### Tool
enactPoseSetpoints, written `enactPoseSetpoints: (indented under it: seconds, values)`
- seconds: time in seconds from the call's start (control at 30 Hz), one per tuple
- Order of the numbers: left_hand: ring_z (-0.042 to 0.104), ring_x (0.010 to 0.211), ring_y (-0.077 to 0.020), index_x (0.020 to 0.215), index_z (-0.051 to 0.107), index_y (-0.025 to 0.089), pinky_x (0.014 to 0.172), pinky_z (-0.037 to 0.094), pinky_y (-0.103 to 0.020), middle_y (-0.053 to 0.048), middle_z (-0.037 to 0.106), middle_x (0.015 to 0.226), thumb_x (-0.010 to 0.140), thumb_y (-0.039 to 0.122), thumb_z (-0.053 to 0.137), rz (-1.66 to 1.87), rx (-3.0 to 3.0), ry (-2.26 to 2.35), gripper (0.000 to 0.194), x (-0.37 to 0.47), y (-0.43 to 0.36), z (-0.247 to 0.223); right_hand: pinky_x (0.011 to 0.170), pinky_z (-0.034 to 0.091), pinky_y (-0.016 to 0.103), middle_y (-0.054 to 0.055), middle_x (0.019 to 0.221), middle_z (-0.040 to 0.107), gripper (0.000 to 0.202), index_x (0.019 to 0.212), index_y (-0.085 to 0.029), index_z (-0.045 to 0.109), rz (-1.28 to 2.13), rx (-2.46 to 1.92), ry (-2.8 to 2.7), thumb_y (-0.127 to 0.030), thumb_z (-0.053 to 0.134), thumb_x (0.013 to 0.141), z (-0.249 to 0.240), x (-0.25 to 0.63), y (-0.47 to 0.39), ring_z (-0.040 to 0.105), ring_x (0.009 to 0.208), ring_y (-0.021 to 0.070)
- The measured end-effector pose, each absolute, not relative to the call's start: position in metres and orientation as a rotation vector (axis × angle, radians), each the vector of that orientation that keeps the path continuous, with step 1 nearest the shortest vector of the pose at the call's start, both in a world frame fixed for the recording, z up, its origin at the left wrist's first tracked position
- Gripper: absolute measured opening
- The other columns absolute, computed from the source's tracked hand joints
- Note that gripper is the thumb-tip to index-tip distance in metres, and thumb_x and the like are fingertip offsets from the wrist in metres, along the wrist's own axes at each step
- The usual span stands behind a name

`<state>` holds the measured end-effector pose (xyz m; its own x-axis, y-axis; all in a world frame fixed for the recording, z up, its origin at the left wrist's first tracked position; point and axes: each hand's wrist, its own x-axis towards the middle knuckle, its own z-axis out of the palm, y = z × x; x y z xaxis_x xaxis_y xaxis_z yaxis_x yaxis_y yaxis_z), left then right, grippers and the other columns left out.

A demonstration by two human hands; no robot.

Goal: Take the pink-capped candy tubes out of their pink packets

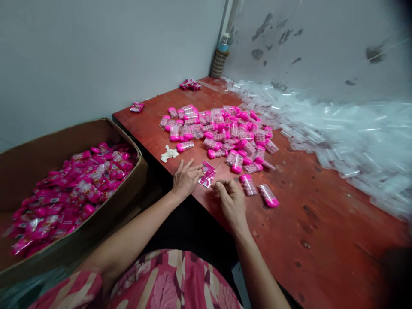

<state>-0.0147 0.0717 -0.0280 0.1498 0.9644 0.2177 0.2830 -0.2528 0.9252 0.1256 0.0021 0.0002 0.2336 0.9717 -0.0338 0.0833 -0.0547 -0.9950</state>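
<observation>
A small pink printed packet (207, 174) lies flat near the edge of the red table. My left hand (186, 178) rests at its left side, fingers stretched out, the tips touching the packet. At its lower right is my right hand (231, 199), fingers curled and thumb against the index finger; whatever may be between them is too small to tell. Just beyond lies a pile of clear containers with pink caps (225, 133), filled with small pink balls. Two more such containers (268, 195) lie to the right of my right hand.
An open cardboard box (138, 161) at the left holds many wrapped pink packs (80, 184). Clear plastic sleeves (354, 133) cover the table's far right. A bottle (220, 56) stands in the back corner; a whitish lump (169, 153) lies near the left edge.
</observation>
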Motion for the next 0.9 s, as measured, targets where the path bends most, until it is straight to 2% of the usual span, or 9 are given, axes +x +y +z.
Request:
enactPoseSetpoints:
  seconds: [0.17,0.3,0.47,0.53,0.63,0.7,0.8,0.9]
  values:
    - [0.044,0.114,-0.0223,0.073,0.068,0.026,0.103,0.012,-0.047,-0.004,0.066,0.097,0.073,0.017,0.057,1.190,1.879,1.262,0.014,-0.011,0.072,-0.033,0.060,0.044,0.026,0.000,0.071,0.059,0.019,0.078,-0.019,0.056,0.940,-1.418,-1.188,-0.037,0.051,0.079,-0.003,0.123,0.002,0.055,0.065,0.0141]
    - [0.050,0.108,-0.0223,0.078,0.067,0.024,0.101,0.019,-0.049,-0.005,0.067,0.094,0.076,0.018,0.053,1.236,1.982,1.336,0.015,-0.011,0.074,-0.039,0.056,0.045,0.027,0.002,0.073,0.060,0.023,0.079,-0.018,0.056,0.979,-1.418,-1.124,-0.041,0.052,0.077,-0.009,0.126,0.001,0.055,0.063,0.0147]
    - [0.053,0.106,-0.0210,0.085,0.066,0.021,0.100,0.025,-0.049,-0.004,0.067,0.095,0.079,0.019,0.050,1.385,2.131,1.299,0.017,-0.009,0.066,-0.035,0.054,0.047,0.025,0.003,0.086,0.061,0.034,0.097,-0.019,0.050,1.058,-1.332,-0.915,-0.039,0.060,0.071,-0.009,0.121,0.021,0.058,0.070,0.0154]
    - [0.051,0.108,-0.0206,0.086,0.066,0.022,0.101,0.025,-0.047,-0.004,0.067,0.097,0.079,0.020,0.051,1.409,2.152,1.204,0.017,-0.008,0.060,-0.028,0.051,0.046,0.023,0.001,0.080,0.060,0.037,0.099,-0.019,0.048,1.103,-1.265,-0.859,-0.036,0.063,0.069,-0.008,0.118,0.030,0.057,0.063,0.0131]
    - [0.053,0.106,-0.0217,0.096,0.064,0.022,0.097,0.033,-0.041,-0.006,0.064,0.104,0.075,0.027,0.057,1.356,1.918,1.156,0.023,-0.011,0.053,-0.015,0.048,0.042,0.020,-0.006,0.063,0.054,0.033,0.096,-0.019,0.048,1.084,-1.203,-0.821,-0.031,0.063,0.069,-0.006,0.119,0.038,0.051,0.050,0.0085]
    - [0.058,0.096,-0.0228,0.102,0.062,0.020,0.088,0.042,-0.038,-0.008,0.064,0.103,0.072,0.034,0.059,1.237,1.596,1.163,0.033,-0.016,0.052,-0.010,0.049,0.041,0.019,-0.008,0.058,0.051,0.032,0.096,-0.020,0.049,1.116,-1.180,-0.874,-0.029,0.063,0.069,-0.005,0.122,0.038,0.049,0.049,0.0077]
    - [0.063,0.077,-0.0211,0.090,0.066,0.014,0.072,0.050,-0.033,-0.008,0.068,0.085,0.071,0.041,0.058,0.913,1.179,1.017,0.034,-0.022,0.054,-0.007,0.051,0.041,0.020,-0.007,0.061,0.054,0.032,0.099,-0.020,0.049,1.231,-1.156,-1.020,-0.027,0.061,0.071,-0.003,0.128,0.033,0.051,0.052,0.0085]
    - [0.062,0.066,-0.0162,0.077,0.068,0.011,0.064,0.051,-0.027,-0.006,0.067,0.072,0.065,0.036,0.066,0.713,0.949,0.902,0.028,-0.019,0.054,-0.007,0.052,0.041,0.021,-0.005,0.062,0.056,0.030,0.100,-0.020,0.051,1.210,-1.248,-1.145,-0.028,0.060,0.072,-0.001,0.134,0.026,0.052,0.054,0.0100]
